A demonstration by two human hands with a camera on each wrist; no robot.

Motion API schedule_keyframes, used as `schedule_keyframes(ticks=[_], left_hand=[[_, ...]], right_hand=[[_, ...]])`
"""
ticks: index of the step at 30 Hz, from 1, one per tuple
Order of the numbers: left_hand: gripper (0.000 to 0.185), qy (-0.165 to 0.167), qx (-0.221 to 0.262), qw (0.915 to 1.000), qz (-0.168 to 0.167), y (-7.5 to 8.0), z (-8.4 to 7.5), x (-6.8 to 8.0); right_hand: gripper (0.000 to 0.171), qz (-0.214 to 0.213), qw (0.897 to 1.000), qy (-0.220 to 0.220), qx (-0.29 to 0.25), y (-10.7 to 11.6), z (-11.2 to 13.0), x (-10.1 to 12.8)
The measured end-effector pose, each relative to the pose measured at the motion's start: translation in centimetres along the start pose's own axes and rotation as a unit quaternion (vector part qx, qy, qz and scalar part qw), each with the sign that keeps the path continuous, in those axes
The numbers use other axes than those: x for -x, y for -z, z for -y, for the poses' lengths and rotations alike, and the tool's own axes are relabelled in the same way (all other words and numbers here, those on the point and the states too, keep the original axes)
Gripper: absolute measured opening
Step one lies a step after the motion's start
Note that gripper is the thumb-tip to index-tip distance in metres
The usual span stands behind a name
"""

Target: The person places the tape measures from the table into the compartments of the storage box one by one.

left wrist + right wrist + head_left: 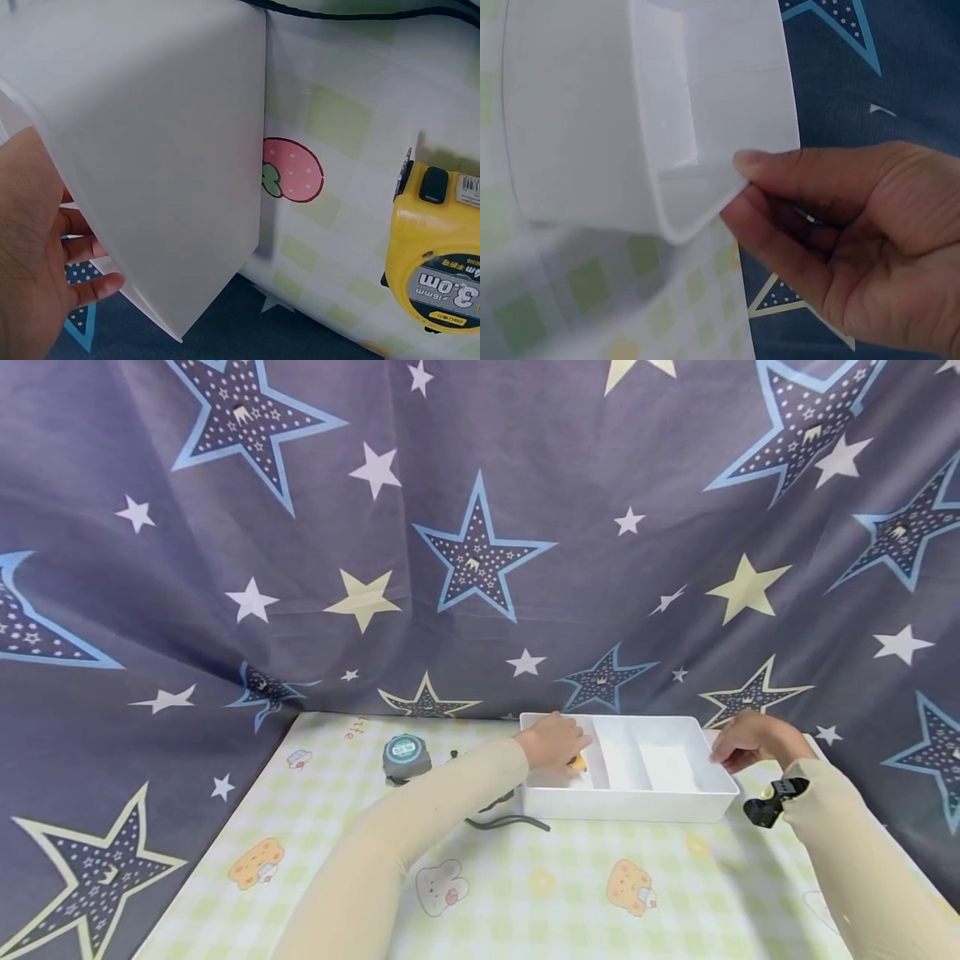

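Note:
A white tray (622,803) with three compartments stands on the checked mat near its far edge. My left hand (551,739) holds the tray's far left end, with its fingers (94,289) curled behind the white wall (165,150). My right hand (742,742) pinches the tray's right rim; its thumb (780,169) lies on the corner of the tray (592,112), with the fingers beneath. A yellow tape measure (439,262) lies on the mat beside the tray wall. A bit of yellow (577,764) shows by my left hand.
A grey-green round tape measure (407,756) sits on the mat left of the tray, and a dark cord (510,822) lies before the tray's front left corner. A star-printed cloth (480,552) hangs close behind the mat and drapes down both sides.

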State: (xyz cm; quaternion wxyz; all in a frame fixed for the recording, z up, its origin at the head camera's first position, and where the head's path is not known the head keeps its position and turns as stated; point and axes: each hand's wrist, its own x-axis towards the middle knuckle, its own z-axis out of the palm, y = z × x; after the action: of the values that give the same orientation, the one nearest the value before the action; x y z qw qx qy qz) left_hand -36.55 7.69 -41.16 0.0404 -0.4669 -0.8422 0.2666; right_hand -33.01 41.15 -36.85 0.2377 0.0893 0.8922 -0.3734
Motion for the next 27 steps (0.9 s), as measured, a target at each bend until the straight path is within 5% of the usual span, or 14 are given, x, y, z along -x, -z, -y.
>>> schedule_keyframes(ticks=[17, 27], left_hand=[[0.052, -0.001, 0.016, 0.9998, 0.012, 0.4, 0.1, 0.4], [0.067, 0.005, 0.032, 0.9989, 0.035, 0.3, 0.5, -0.8]], right_hand=[[0.021, 0.006, 1.000, -0.013, -0.003, -0.2, 0.0, 0.0], [0.020, 0.013, 1.000, -0.006, -0.005, 0.2, 0.0, -0.1]])
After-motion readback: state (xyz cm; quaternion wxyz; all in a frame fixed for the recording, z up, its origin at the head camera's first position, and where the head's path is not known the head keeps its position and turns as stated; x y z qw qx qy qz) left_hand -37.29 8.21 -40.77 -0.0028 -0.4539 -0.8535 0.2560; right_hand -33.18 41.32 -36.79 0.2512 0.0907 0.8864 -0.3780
